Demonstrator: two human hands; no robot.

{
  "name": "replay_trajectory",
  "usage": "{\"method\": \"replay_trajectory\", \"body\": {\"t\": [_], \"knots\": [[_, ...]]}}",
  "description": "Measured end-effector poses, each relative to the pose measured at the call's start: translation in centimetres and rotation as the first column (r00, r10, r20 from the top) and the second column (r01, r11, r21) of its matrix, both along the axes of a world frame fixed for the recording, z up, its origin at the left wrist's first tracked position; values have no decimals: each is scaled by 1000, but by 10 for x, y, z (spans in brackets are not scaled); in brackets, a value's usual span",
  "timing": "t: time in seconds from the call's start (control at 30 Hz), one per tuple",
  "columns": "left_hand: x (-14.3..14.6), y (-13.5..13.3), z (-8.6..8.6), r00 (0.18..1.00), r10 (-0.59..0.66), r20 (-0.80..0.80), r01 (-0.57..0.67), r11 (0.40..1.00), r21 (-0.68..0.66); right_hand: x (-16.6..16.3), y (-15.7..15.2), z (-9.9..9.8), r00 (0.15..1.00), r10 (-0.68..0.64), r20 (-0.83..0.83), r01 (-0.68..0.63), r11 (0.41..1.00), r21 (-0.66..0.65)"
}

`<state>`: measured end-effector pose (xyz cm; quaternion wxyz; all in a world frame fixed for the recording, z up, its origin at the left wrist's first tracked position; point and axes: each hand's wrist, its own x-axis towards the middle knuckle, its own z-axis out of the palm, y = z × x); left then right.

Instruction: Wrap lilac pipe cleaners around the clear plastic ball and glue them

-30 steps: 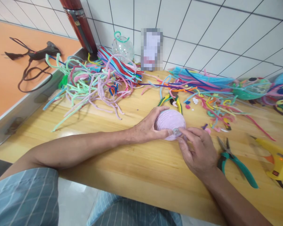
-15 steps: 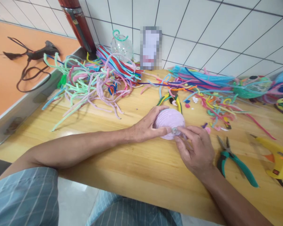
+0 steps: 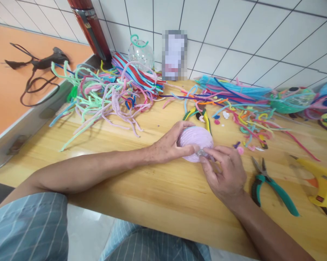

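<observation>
Left hand (image 3: 168, 145) curled around the near-left side of a pale lilac ball (image 3: 196, 139) wound with fuzzy pipe cleaner; fingers over the top, thumb pressed along the lower front. The ball sat on the wooden counter (image 3: 141, 188), about mid-width, just in front of the loose scatter of coloured bits. Right hand (image 3: 225, 174) lay beside it on the near-right, fingertips pinched together on a small clear nub (image 3: 202, 153) at the ball's lower edge, touching the left thumb. Whether the nub was part of the ball could not be told.

Teal-handled pliers (image 3: 272, 186) lay on the counter just right of the right hand. A yellow glue gun (image 3: 319, 181) rested farther right, near the edge of view. Yellow-handled cutters (image 3: 200, 117) lay just behind the ball. A tangled heap of pipe cleaners (image 3: 109, 94) covered the back left; a blue bundle (image 3: 234, 90) ran along the tiled wall. A clear globe (image 3: 141, 54) stood behind the heap.
</observation>
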<state>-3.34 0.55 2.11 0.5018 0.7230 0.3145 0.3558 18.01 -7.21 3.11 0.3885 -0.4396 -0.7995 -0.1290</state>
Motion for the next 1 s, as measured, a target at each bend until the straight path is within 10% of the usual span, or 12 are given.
{"method": "replay_trajectory", "body": {"t": [0.5,1.0], "knots": [[-4,14,9,990,2,-140,35,964,262,1,-2,2,999,46,8,-46,999,-10],[-1,3,6,991,108,-74,-100,990,103,9,-3,-3,999,32,4,-32,999,-25]]}}
